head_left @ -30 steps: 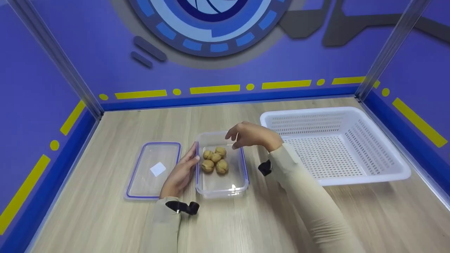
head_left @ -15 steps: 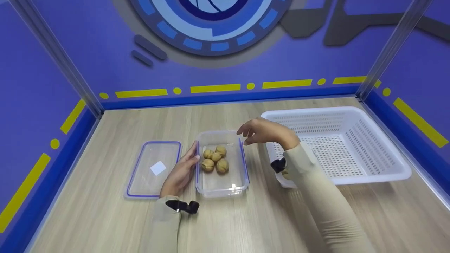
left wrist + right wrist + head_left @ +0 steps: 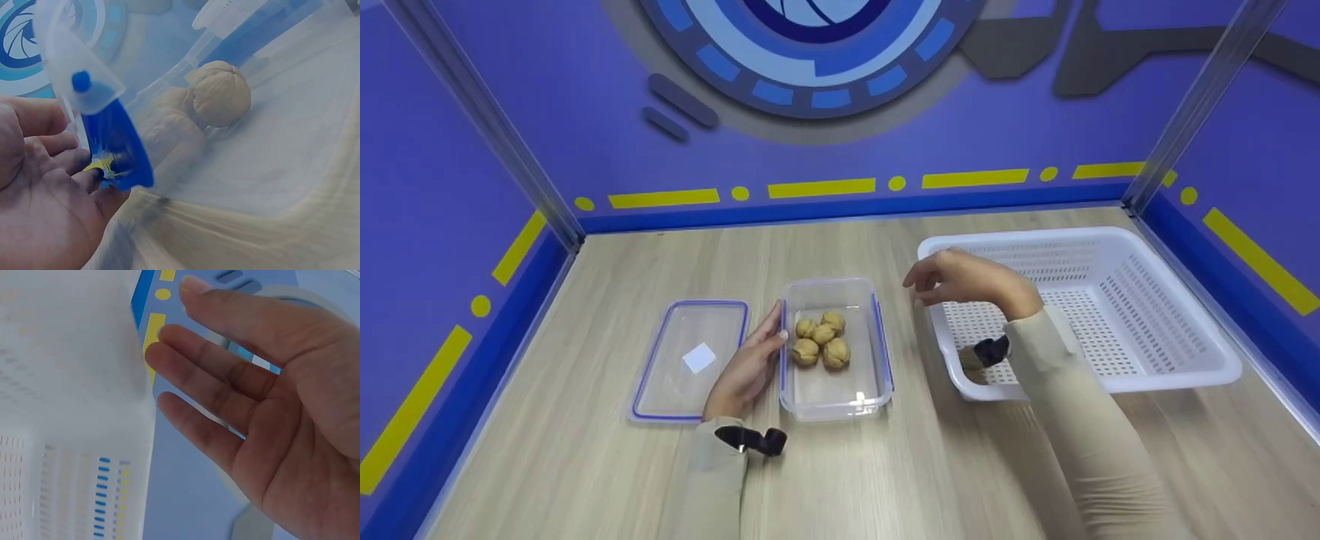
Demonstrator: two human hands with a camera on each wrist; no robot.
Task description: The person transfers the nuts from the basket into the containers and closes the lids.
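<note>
In the head view, a clear plastic food container [image 3: 840, 386] with a purple-blue edge stands mid-table, holding several walnuts [image 3: 835, 352]. My left hand [image 3: 746, 371] rests along its left side, thumb tip at the rim. The left wrist view shows those fingers [image 3: 73, 162] against the outer wall, beside a hanging blue side clip [image 3: 115, 146]. My right hand [image 3: 960, 279] hovers over the left rim of a white perforated basket [image 3: 1185, 330]. Its fingers are spread and loosely bent, with nothing between them in the right wrist view. More walnuts [image 3: 971, 358] lie in the basket's near left corner, partly behind the wrist.
Left of the container lies its clear lid [image 3: 679, 382] with a blue seal and a small white square [image 3: 699, 358]. Blue printed panels [image 3: 840, 165] close off the back and both sides of the wooden table [image 3: 855, 480].
My right hand has moved right, from above the container to the basket's left rim, uncovering the container's far right corner. My left hand and the walnuts in the container stay put.
</note>
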